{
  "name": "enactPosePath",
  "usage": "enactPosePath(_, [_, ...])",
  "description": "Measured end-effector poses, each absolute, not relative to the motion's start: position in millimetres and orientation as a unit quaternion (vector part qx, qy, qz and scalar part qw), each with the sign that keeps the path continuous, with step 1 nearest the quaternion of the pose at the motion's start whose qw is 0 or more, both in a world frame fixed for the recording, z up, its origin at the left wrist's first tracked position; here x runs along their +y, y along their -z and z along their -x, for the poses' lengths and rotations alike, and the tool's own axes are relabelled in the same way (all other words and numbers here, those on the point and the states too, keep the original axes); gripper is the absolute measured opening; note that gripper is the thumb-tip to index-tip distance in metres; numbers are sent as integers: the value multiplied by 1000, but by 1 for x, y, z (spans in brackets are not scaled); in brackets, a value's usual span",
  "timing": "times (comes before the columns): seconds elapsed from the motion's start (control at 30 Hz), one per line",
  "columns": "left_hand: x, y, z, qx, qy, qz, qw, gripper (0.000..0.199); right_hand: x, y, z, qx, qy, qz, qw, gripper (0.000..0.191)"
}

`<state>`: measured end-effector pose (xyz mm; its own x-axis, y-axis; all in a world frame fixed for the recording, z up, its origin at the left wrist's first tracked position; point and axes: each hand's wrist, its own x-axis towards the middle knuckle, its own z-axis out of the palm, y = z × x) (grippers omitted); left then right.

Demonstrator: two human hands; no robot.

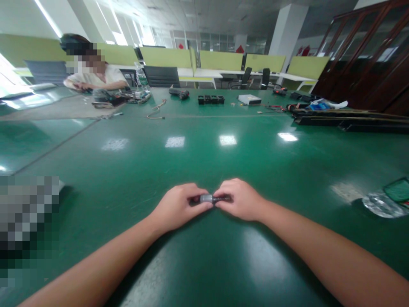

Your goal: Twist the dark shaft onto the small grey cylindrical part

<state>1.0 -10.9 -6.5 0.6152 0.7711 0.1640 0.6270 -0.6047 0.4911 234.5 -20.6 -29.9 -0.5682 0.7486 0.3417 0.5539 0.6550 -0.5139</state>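
My left hand [180, 207] and my right hand [239, 199] meet low over the green table [204, 166]. Between them lies a small dark cylinder with a silver-grey band [206, 198], held level from side to side. The left fingers are closed round its grey and reddish-dark end, and the right fingers pinch its thin black end. Much of it is hidden by my fingers, so its exact kind cannot be made out.
Across the table are a black slotted block [211, 99], a white-grey box [249, 99], a cable [156, 111] and dark long bars [351, 119]. A clear round container [381, 204] sits at right. A person [105, 76] sits at far left.
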Motion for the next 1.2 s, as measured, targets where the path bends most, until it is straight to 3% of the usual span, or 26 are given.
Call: enactPosePath(1.2, [-12, 6, 1, 404, -166, -875, 209, 28, -18, 31, -238, -874, -182, 343, 293, 8])
